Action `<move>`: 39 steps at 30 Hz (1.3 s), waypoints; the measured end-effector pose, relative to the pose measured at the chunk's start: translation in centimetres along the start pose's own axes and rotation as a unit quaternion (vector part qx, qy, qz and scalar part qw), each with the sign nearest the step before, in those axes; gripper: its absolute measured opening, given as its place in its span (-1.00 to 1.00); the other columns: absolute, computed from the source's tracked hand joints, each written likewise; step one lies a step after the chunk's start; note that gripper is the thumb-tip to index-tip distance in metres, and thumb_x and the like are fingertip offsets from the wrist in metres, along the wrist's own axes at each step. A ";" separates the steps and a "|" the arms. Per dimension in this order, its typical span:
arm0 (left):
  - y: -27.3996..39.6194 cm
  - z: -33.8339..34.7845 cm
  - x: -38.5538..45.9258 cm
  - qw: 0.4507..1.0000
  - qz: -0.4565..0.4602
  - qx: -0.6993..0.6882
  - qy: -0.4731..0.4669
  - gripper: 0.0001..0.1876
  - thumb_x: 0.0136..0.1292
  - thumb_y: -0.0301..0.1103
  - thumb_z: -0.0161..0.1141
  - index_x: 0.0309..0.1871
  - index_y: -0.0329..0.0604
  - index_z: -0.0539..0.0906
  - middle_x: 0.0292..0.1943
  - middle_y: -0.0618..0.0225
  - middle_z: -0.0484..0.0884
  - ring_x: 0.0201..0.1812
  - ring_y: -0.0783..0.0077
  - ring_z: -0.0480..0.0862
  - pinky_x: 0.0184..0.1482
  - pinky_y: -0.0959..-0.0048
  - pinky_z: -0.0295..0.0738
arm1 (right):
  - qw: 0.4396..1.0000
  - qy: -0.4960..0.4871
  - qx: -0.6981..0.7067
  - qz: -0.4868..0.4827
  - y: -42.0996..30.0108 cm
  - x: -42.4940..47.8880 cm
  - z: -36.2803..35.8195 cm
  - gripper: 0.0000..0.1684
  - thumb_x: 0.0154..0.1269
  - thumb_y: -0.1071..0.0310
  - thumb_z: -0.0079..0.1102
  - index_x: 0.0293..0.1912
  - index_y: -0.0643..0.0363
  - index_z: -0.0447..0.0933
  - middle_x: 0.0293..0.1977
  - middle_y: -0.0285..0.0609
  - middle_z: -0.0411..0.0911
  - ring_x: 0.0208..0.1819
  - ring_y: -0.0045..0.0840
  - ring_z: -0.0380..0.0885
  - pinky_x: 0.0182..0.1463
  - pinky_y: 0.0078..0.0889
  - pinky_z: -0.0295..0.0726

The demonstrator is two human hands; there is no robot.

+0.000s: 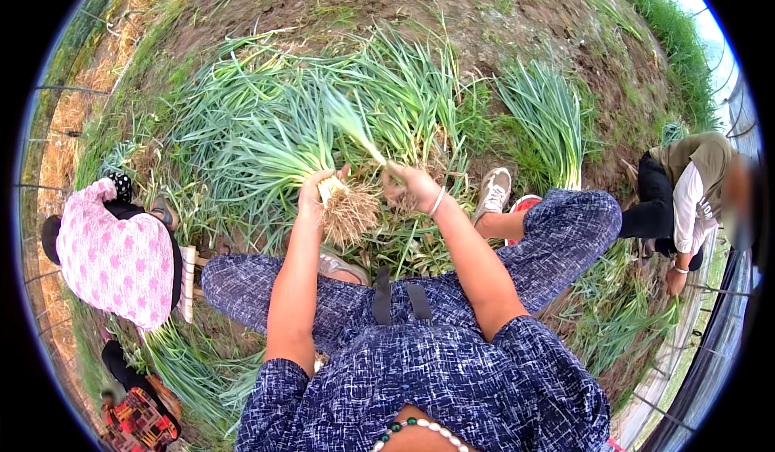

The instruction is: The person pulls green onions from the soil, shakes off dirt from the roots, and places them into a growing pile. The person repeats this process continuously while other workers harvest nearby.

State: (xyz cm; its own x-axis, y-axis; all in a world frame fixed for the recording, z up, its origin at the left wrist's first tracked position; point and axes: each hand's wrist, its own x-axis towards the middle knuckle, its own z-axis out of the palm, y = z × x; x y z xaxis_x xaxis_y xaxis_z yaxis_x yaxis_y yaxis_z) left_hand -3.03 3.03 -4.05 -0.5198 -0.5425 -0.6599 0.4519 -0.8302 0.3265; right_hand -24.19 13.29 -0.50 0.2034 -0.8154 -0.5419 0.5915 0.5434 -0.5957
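My left hand [315,194] is closed around a thick bunch of green onions [284,158]. Their pale, matted roots [351,211] face right, towards my other hand, and the leaves fan out up and to the left. In my right hand [413,187] is a smaller bit of green onion [357,128], its leaves blurred and pointing up and left. Roots show below the right fingers. Beyond both hands, a broad heap of green onions [399,83] covers the soil.
Another green onion pile [548,122] lies right of my shoe [495,191], near a red-and-white object [524,205]. Co-workers sit or bend at left [121,246], lower left [142,415] and right [684,191]. More green onions [187,367] lie behind the left co-worker.
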 end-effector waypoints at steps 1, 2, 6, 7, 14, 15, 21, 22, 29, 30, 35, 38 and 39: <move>0.1 0.4 -0.6 1.000 -0.003 0.016 -0.019 -0.79 0.11 -0.45 0.11 -0.27 -0.49 0.50 -0.42 0.14 0.62 -0.46 0.30 0.62 -0.41 0.41 0.57 | 0.991 0.017 -0.135 -0.005 0.3 -0.1 0.9 -0.61 0.41 0.05 -0.17 -0.36 0.13 0.45 -0.63 -0.40 0.28 -0.58 -0.68 0.24 -0.44 -0.51 0.33; -0.1 -0.5 0.2 0.999 -0.016 0.005 -0.052 -0.78 0.10 -0.48 0.13 -0.24 -0.47 0.49 -0.43 0.13 0.62 -0.48 0.28 0.62 -0.43 0.37 0.58 | 0.949 0.059 -0.309 -0.026 1.4 0.5 0.6 -0.54 0.38 -0.02 -0.14 -0.36 0.18 0.49 -0.58 -0.36 0.37 -0.56 -0.65 0.29 -0.41 -0.51 0.36; -0.9 0.2 -0.6 0.998 0.042 0.049 0.000 -0.81 0.09 -0.41 0.18 -0.29 -0.32 0.48 -0.51 0.21 0.58 -0.52 0.28 0.60 -0.49 0.34 0.56 | 0.889 0.012 -0.457 -0.040 3.9 1.3 0.4 -0.57 0.39 0.13 -0.10 0.03 0.26 0.47 -0.36 -0.22 0.57 -0.32 -0.61 0.47 -0.13 -0.48 0.47; -1.0 0.1 -0.7 0.999 0.025 0.034 -0.014 -0.84 0.09 -0.43 0.18 -0.31 -0.31 0.48 -0.51 0.19 0.57 -0.52 0.27 0.61 -0.48 0.32 0.58 | 0.859 0.043 -0.500 -0.100 4.0 1.6 0.4 -0.63 0.35 0.17 0.00 -0.06 0.27 0.51 -0.34 -0.22 0.58 -0.32 -0.63 0.46 -0.18 -0.50 0.47; -1.5 0.5 -1.6 0.996 0.048 0.075 -0.014 -0.82 0.10 -0.42 0.15 -0.28 -0.36 0.51 -0.51 0.17 0.59 -0.52 0.27 0.62 -0.46 0.36 0.57 | 0.852 0.269 -0.386 -0.231 5.7 2.1 2.2 -0.71 0.13 0.22 0.21 -0.32 0.29 0.56 -0.43 -0.01 0.58 -0.40 -0.32 0.55 -0.22 -0.33 0.50; -1.3 0.5 -1.8 0.995 0.058 0.080 -0.018 -0.81 0.11 -0.40 0.15 -0.28 -0.36 0.52 -0.51 0.16 0.59 -0.52 0.27 0.62 -0.46 0.38 0.56 | 0.821 0.306 -0.422 -0.234 5.6 1.6 1.7 -0.74 0.13 0.22 0.17 -0.37 0.26 0.54 -0.42 0.01 0.58 -0.36 -0.22 0.57 -0.22 -0.27 0.51; 1.1 -0.4 -1.6 0.988 0.114 0.069 -0.081 -0.86 0.10 -0.45 0.13 -0.35 -0.38 0.51 -0.49 0.10 0.58 -0.45 0.21 0.63 -0.31 0.30 0.59 | 0.597 0.422 -0.662 -0.162 4.1 -3.5 -5.0 -0.80 0.12 0.22 0.11 -0.38 0.16 0.48 -0.41 -0.02 0.58 -0.35 -0.15 0.57 -0.26 -0.14 0.55; 0.4 0.2 -1.6 0.990 0.115 0.053 -0.059 -0.86 0.09 -0.46 0.13 -0.34 -0.38 0.51 -0.49 0.11 0.58 -0.44 0.21 0.63 -0.31 0.30 0.59 | 0.594 0.421 -0.671 -0.139 4.2 -3.5 -6.0 -0.81 0.11 0.23 0.10 -0.38 0.16 0.48 -0.40 -0.01 0.59 -0.31 -0.14 0.58 -0.24 -0.15 0.56; 2.1 1.8 -1.2 0.988 0.146 0.028 -0.044 -0.89 0.11 -0.48 0.14 -0.36 -0.35 0.49 -0.50 0.16 0.57 -0.43 0.24 0.61 -0.32 0.33 0.57 | 0.629 0.352 -0.685 0.108 6.7 -3.3 -15.5 -0.59 0.21 0.11 0.04 -0.11 0.21 0.55 -0.13 0.04 0.56 -0.05 -0.19 0.55 0.06 -0.21 0.47; 2.9 0.0 -1.8 0.986 0.163 0.029 -0.025 -0.89 0.12 -0.46 0.15 -0.38 -0.33 0.50 -0.51 0.18 0.57 -0.44 0.26 0.60 -0.32 0.34 0.56 | 0.673 0.353 -0.643 0.096 4.5 -3.8 -10.5 -0.46 0.23 0.01 0.02 0.02 0.25 0.47 -0.09 0.07 0.54 -0.04 -0.14 0.53 0.10 -0.22 0.43; 1.5 0.4 -1.5 0.985 0.128 0.095 -0.067 -0.84 0.16 -0.35 0.12 -0.41 -0.28 0.54 -0.51 0.17 0.60 -0.49 0.31 0.61 -0.41 0.44 0.52 | 0.739 0.170 -0.543 -0.360 1.8 -3.5 0.5 -0.40 0.23 -0.05 0.05 0.11 0.18 0.37 -0.08 0.06 0.52 -0.02 -0.19 0.49 0.10 -0.24 0.42; 1.9 -1.5 -1.2 0.976 0.164 0.121 -0.082 -0.81 0.15 -0.35 0.10 -0.38 -0.35 0.55 -0.51 0.12 0.60 -0.47 0.26 0.62 -0.35 0.36 0.55 | 0.799 0.120 -0.576 -0.122 3.6 -3.2 1.5 -0.59 0.27 0.01 0.02 -0.20 0.20 0.46 -0.37 -0.12 0.55 -0.33 -0.34 0.52 -0.18 -0.28 0.47; 1.3 -1.5 -1.3 0.972 0.180 0.120 -0.086 -0.80 0.15 -0.36 0.09 -0.38 -0.37 0.55 -0.51 0.11 0.60 -0.46 0.24 0.62 -0.34 0.35 0.55 | 0.864 0.132 -0.474 -0.104 4.0 -3.7 1.6 -0.62 0.29 0.02 -0.02 -0.32 0.18 0.47 -0.48 -0.18 0.52 -0.47 -0.45 0.49 -0.32 -0.36 0.46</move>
State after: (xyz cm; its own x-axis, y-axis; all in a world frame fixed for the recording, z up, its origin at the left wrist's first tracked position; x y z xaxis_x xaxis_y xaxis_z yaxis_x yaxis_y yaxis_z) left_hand -0.69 2.85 -3.83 -0.4822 -0.8002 -0.3566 0.4561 -0.5768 0.6777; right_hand -21.30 18.18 0.06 -0.0903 -0.9095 -0.4058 -0.3375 0.4113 -0.8467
